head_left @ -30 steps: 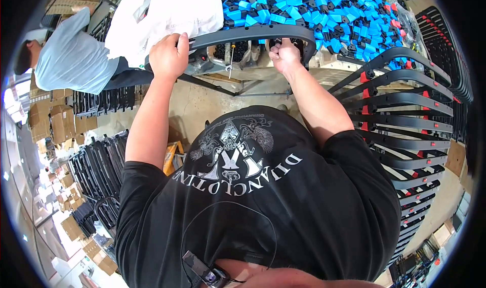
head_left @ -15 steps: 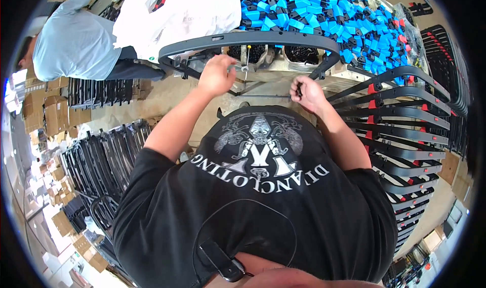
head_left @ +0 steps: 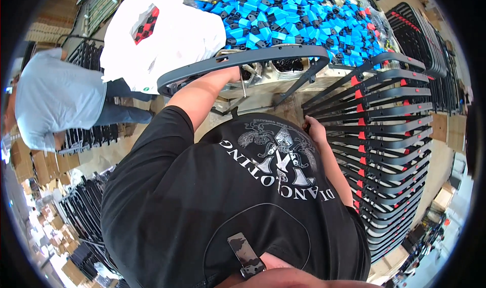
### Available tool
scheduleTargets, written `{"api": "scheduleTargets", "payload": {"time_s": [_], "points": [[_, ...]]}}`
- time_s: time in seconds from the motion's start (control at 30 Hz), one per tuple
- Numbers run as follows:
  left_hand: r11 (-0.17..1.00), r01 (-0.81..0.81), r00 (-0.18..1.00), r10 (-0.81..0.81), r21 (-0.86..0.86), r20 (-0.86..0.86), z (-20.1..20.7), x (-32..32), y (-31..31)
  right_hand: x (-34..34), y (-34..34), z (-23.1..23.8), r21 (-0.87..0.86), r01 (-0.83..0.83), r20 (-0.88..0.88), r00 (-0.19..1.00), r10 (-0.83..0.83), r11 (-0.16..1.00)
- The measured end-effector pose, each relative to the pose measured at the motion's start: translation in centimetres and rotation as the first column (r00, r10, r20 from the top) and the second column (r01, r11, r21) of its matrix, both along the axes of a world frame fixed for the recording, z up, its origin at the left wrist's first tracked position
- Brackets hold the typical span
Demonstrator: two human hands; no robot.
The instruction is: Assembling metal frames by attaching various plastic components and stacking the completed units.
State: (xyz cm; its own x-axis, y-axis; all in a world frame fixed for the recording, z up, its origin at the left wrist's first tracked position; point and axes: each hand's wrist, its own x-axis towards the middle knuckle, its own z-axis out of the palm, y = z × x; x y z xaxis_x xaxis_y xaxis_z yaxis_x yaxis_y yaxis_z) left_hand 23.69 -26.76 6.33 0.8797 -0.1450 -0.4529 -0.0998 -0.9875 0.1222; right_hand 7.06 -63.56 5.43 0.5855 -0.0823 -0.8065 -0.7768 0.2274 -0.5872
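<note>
A curved black metal frame (head_left: 243,58) stands upright at the table's near edge, its rounded top bar spanning the view in front of me. My left hand (head_left: 230,75) reaches under that bar toward a bin of small dark parts (head_left: 246,73); the bar hides its fingers. Just beside the hand, a thin metal rod (head_left: 243,88) points downward. Lowered at my right side, my right hand (head_left: 316,129) has its fingers curled around a small black part, only a bit of which shows. It is close to a stack of black frames (head_left: 390,121) with red pieces between them.
Blue and black plastic pieces (head_left: 278,17) are heaped on the table, beside a large white bag (head_left: 162,40) with red and black parts showing through its opening. Another bin of black parts (head_left: 289,65) sits behind the bar. A person in a grey shirt (head_left: 61,95) is at the left.
My left hand has gone forward under the bar. My right hand has dropped back toward my right side, away from the frame. The person at the left has shifted in view.
</note>
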Motion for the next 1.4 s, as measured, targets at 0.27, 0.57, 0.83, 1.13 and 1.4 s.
{"api": "scheduleTargets", "payload": {"time_s": [0.27, 0.57, 0.83, 1.13, 1.4], "points": [[0.965, 0.102, 0.994, -0.090, 0.242, -0.059, 2.3, 0.7, -0.9, -2.0, 0.8, -0.3, -0.053, 0.056, 0.064, 0.997, -0.052, 0.997], [0.963, -0.130, 0.985, 0.153, -0.235, 0.082, 2.8, -0.2, 1.5, 2.3, 3.2, 1.5, 0.179, -0.051, 0.064, 0.997, 0.040, 0.983], [0.768, 0.062, 0.992, 0.024, -0.637, 0.125, 12.1, -7.1, -6.8, 10.3, 10.9, 3.7, 0.686, -0.222, 0.114, 0.973, 0.199, 0.693], [0.472, -0.014, 0.912, 0.368, -0.881, 0.182, 26.5, -6.2, 9.8, 8.3, 8.7, 2.7, 0.416, -0.490, 0.247, 0.871, 0.424, 0.766], [0.900, -0.435, 0.869, 0.429, -0.031, 0.248, 13.2, 7.9, 30.4, 6.4, 8.9, 1.6, 0.054, -0.482, 0.206, 0.862, 0.463, 0.875]]}}
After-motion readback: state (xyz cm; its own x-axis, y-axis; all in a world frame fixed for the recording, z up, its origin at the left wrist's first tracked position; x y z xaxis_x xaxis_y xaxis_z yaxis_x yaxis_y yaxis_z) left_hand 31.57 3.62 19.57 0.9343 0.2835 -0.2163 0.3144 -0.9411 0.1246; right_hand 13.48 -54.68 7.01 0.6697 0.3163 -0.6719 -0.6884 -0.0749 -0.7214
